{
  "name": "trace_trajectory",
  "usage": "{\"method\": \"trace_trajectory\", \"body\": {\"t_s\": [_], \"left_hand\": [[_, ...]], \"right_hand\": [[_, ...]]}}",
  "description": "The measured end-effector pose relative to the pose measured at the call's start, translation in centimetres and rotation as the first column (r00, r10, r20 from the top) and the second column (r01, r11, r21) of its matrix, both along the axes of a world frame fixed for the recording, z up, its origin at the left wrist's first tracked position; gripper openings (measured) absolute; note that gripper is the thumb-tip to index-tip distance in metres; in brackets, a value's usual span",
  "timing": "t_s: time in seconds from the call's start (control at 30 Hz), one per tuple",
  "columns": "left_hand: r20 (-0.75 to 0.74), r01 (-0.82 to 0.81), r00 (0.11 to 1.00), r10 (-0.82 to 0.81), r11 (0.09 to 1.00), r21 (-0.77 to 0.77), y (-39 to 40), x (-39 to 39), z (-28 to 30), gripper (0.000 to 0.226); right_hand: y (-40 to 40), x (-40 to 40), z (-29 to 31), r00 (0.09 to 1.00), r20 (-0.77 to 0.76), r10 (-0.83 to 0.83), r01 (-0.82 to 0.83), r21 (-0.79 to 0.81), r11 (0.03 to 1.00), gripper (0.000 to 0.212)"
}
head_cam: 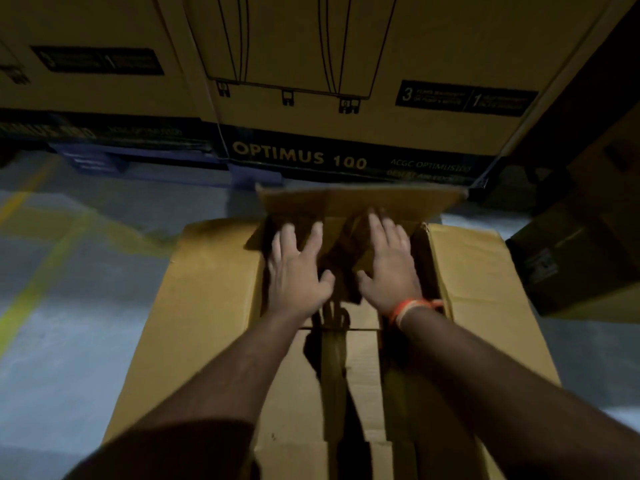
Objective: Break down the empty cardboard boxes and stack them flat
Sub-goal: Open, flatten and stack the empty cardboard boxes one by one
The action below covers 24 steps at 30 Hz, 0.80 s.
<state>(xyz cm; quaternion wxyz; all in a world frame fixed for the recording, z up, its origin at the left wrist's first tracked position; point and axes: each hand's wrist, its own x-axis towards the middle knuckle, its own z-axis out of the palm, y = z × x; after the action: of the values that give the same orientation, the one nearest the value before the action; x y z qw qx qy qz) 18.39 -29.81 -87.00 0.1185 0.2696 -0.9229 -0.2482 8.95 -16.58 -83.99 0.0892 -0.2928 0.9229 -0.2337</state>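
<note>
Head view: an opened cardboard box (214, 306) is seen lying on the floor (69, 358), directly under both outstretched arms. The left hand (298, 268) and the right hand (391, 268) are held side by side over the box's open far end, fingers straight and spread, palms down; contact with the inner cardboard cannot be told through the blur. An orange wristband (408, 308) is worn on the right wrist. Large printed cartons (311, 64) are stacked just beyond.
</note>
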Motion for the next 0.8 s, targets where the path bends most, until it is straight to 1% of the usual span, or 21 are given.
{"method": "trace_trajectory", "body": {"t_s": [0.07, 0.13, 0.23, 0.33, 0.47, 0.57, 0.63, 0.67, 0.7, 0.77, 0.8], "left_hand": [[0.121, 0.051, 0.992, -0.035, 0.99, -0.13, -2.6, -1.7, 0.4, 0.1], [0.255, 0.108, 0.965, -0.055, 0.975, -0.196, -4.7, -3.2, 0.7, 0.111], [0.466, 0.184, 0.881, -0.082, 0.966, -0.179, -6.5, -4.8, 0.3, 0.122], [0.55, 0.207, 0.832, -0.07, 0.96, -0.191, -6.6, -5.1, -1.0, 0.126], [0.567, 0.214, 0.821, -0.071, 0.958, -0.19, -6.8, -5.6, -0.7, 0.12], [0.564, 0.234, 0.819, -0.106, 0.959, -0.158, -7.5, -5.6, -0.4, 0.121], [0.524, 0.246, 0.84, -0.141, 0.96, -0.137, -7.5, -4.4, -0.3, 0.122], [0.473, 0.226, 0.87, -0.142, 0.966, -0.124, -6.9, -3.3, -0.3, 0.12], [0.411, 0.17, 0.905, -0.111, 0.979, -0.11, -6.0, -1.7, -0.1, 0.117], [0.312, 0.003, 0.949, 0.043, 0.989, -0.148, -3.3, 2.5, 0.2, 0.11], [0.295, -0.078, 0.946, 0.136, 0.977, -0.199, -1.6, 5.1, 0.3, 0.109]], "right_hand": [[-0.7, -3.1, 0.5, 0.996, -0.067, 0.064, -0.051, 0.173, 0.984, 0.11], [-1.4, -5.6, 0.7, 0.997, -0.028, 0.069, -0.058, 0.287, 0.956, 0.112], [-2.0, -7.5, -0.5, 0.997, 0.06, 0.056, -0.076, 0.422, 0.904, 0.113], [-2.2, -7.4, -2.3, 0.996, 0.071, 0.052, -0.079, 0.468, 0.88, 0.114], [-2.7, -7.5, -3.4, 0.999, 0.028, 0.042, -0.05, 0.471, 0.881, 0.119], [-2.7, -8.0, -3.0, 0.996, 0.063, 0.056, -0.08, 0.483, 0.872, 0.122], [-1.8, -7.1, -2.4, 0.994, 0.054, 0.098, -0.112, 0.494, 0.862, 0.124], [-1.0, -6.1, -2.2, 0.993, 0.031, 0.116, -0.117, 0.477, 0.871, 0.125], [0.0, -4.5, -2.2, 0.993, 0.006, 0.12, -0.11, 0.441, 0.891, 0.125], [2.6, 0.0, -2.6, 0.994, -0.015, 0.108, -0.095, 0.371, 0.924, 0.121], [4.1, 2.9, -3.1, 0.994, 0.007, 0.107, -0.102, 0.361, 0.927, 0.119]]}}
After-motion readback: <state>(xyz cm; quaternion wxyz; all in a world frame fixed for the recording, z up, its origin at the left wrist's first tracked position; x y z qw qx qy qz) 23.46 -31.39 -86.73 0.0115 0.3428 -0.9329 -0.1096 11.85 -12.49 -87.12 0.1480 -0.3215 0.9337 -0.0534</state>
